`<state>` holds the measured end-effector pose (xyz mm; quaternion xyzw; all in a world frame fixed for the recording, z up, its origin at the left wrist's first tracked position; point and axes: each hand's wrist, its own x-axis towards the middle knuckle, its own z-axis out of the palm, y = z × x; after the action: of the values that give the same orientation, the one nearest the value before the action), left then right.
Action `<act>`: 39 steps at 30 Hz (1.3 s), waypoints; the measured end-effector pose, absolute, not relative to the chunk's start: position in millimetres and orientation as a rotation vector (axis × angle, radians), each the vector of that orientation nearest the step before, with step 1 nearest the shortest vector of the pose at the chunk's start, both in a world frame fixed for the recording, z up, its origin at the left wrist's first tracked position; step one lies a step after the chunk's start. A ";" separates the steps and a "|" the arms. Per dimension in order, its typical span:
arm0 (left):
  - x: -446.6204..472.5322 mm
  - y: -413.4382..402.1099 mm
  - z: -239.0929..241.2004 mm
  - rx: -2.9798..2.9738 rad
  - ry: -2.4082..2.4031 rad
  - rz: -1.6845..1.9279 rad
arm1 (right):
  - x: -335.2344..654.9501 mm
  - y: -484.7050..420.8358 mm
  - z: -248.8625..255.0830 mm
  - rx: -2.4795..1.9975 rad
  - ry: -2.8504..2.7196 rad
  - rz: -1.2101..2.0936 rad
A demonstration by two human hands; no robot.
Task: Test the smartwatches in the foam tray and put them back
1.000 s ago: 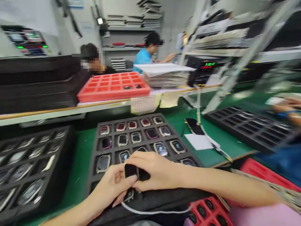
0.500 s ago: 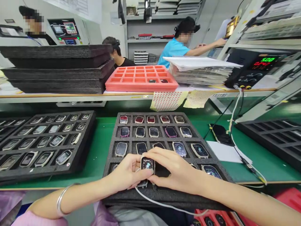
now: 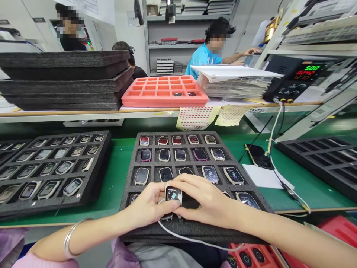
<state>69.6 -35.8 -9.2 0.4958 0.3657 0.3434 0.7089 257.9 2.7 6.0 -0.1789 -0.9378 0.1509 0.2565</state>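
Note:
A smartwatch body (image 3: 173,194) without a strap, its dial lit, is held between both hands above the front of a black foam tray (image 3: 129,178). My left hand (image 3: 150,204) pinches it from the left, thumb across the lower screen. On its right edge, the curled fingers and thumb of my right hand (image 3: 205,199) close in. From below my left hand a white cable (image 3: 192,241) runs off to the right; its end is hidden by the fingers. Rows of watch bodies, such as a purple-framed one (image 3: 200,154), lie in the tray's compartments.
More watches fill a second foam tray (image 3: 96,175) on the left. A red tray (image 3: 164,102) and stacked black foam (image 3: 61,89) stand on the shelf. At right are a power supply (image 3: 301,80), a phone (image 3: 259,156) and another tray (image 3: 320,163). Co-workers (image 3: 200,56) are behind.
My view has shifted slightly to the right. Both hands keep the same grip on the watch. In the background, the co-worker in blue has drawn the outstretched arm lower, and the one at left appears farther right.

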 end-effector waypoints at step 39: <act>33.1 -51.5 -14.4 1.103 0.735 0.976 | 274.2 -1.7 27.3 -0.512 -2.776 0.082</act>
<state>33.1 -51.5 -14.4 0.4912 0.3274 0.4346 0.6802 274.2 -1.7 27.3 -0.1792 -0.9706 0.0288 0.1581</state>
